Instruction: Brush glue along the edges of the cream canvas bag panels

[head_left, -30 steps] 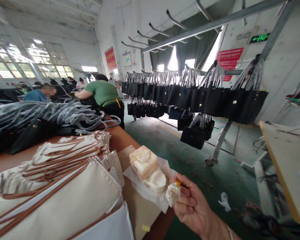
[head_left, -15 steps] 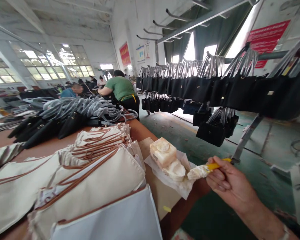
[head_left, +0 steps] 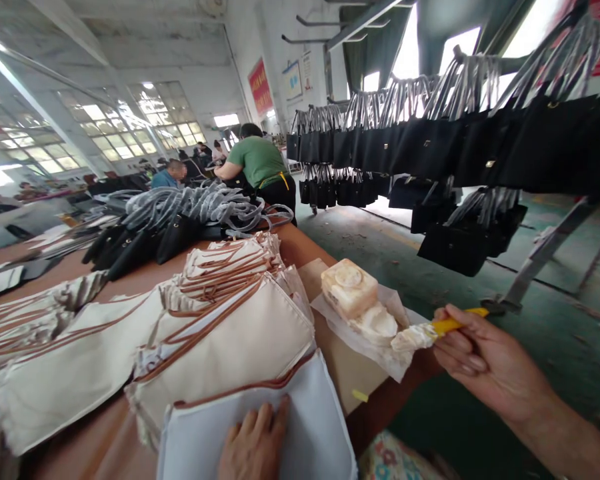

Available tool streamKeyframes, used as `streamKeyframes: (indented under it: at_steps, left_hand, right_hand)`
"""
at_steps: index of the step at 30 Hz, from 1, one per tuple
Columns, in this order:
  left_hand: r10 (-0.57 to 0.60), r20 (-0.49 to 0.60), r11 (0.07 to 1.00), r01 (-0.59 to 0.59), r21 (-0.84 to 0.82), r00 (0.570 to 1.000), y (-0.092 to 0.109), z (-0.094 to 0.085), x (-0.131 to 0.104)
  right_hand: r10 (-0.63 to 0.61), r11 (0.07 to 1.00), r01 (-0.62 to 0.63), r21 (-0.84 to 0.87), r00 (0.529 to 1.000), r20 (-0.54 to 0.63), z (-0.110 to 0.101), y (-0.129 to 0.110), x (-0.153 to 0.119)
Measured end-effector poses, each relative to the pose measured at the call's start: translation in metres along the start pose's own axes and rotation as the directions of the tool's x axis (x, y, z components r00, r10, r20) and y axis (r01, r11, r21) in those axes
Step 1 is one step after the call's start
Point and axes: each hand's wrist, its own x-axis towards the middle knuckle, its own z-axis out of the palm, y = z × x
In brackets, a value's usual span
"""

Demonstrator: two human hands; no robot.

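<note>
My right hand [head_left: 485,363] is closed around the yellow handle of a brush [head_left: 415,335], whose bristles are caked in a creamy white paste. The brush tip is beside a mound of white paste [head_left: 377,323] on a sheet of paper [head_left: 397,367]. A paste-smeared, block-shaped container [head_left: 349,288] stands right behind the mound. Fingers stretched out, my left hand [head_left: 255,443] lies on a pale bag panel [head_left: 310,413] with brown trim along its top edge. Just behind that panel are stacked cream bag pieces [head_left: 240,333] with brown edging.
Black bags with wrapped handles [head_left: 170,227] are heaped farther back on the brown table [head_left: 300,247]. Rows of black bags [head_left: 410,147] hang from a metal rack at right. A person in a green top [head_left: 257,163] bends over work beyond the table.
My left hand has come into view onto the pale panel. The camera view has shifted, so the scene sits farther right. My right hand still holds the brush by the paste.
</note>
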Motion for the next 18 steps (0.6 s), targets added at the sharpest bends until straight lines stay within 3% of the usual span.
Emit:
streamKeyframes:
  at_steps: [4, 7, 12, 18]
  left_hand:
    - [0.060, 0.139, 0.995, -0.048, -0.091, 0.988, 0.001, -0.021, 0.002]
    - [0.089, 0.229, 0.992, -0.066, -0.104, 0.969, 0.007, -0.023, 0.006]
    - [0.075, 0.220, 0.994, -0.056, -0.089, 0.973, 0.020, -0.024, 0.018]
    - [0.018, 0.191, 0.989, 0.011, -0.150, 0.981, 0.011, -0.037, 0.021]
  right_hand:
    - [0.003, 1.000, -0.003, 0.016, 1.000, -0.019, 0.005, 0.003, -0.001]
    - [-0.002, 1.000, 0.002, 0.027, 1.000, -0.025, 0.004, 0.004, -0.003]
    - [-0.013, 0.999, 0.013, 0.030, 1.000, -0.006, -0.005, 0.002, -0.005]
    - [-0.061, 0.998, 0.061, 0.008, 0.998, -0.007, -0.006, -0.007, -0.003]
